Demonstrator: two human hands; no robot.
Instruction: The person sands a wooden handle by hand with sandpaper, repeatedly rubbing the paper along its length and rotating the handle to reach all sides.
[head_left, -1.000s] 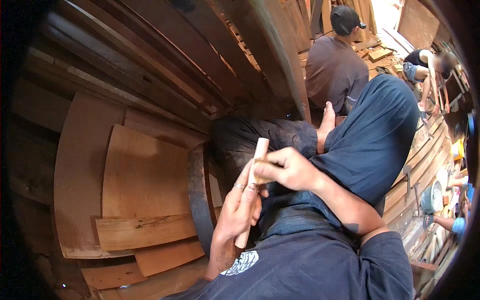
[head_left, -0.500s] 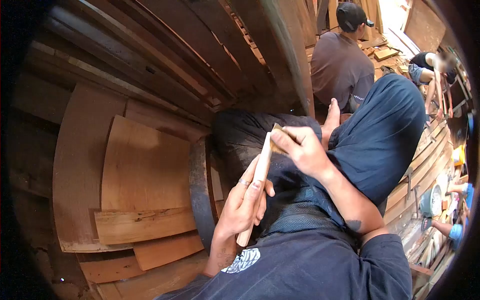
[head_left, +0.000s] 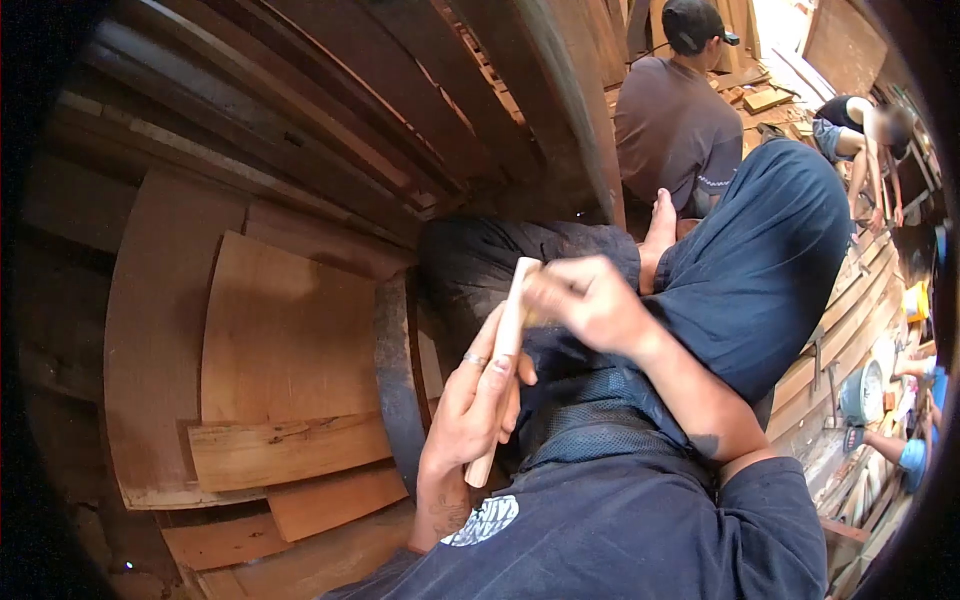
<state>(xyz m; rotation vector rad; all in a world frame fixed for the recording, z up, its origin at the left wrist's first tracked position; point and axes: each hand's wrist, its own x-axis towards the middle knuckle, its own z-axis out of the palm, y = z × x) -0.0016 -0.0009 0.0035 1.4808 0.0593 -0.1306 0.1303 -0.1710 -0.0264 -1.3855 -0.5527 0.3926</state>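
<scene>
My left hand (head_left: 472, 410), with a ring on one finger, is wrapped round a pale wooden stick (head_left: 512, 322). The stick stands at a slant above my lap, its upper end free and its lower end near my shirt. Beside the upper part of the stick, my right hand (head_left: 592, 305) is closed and smeared by motion. It pinches a small brownish piece of sandpaper (head_left: 533, 290) against the stick's side; most of that piece is hidden by the fingers and blur.
Flat wooden boards (head_left: 290, 330) lie stacked at the left. Long dark planks (head_left: 330, 120) lean at the upper left. A person in a cap (head_left: 680, 130) sits ahead, and another person (head_left: 860, 135) bends forward at the far right. A metal bucket (head_left: 860, 392) stands at the right.
My right hand has moved slightly down and left along the stick with the sandpaper. The stick and my left hand have shifted a little left.
</scene>
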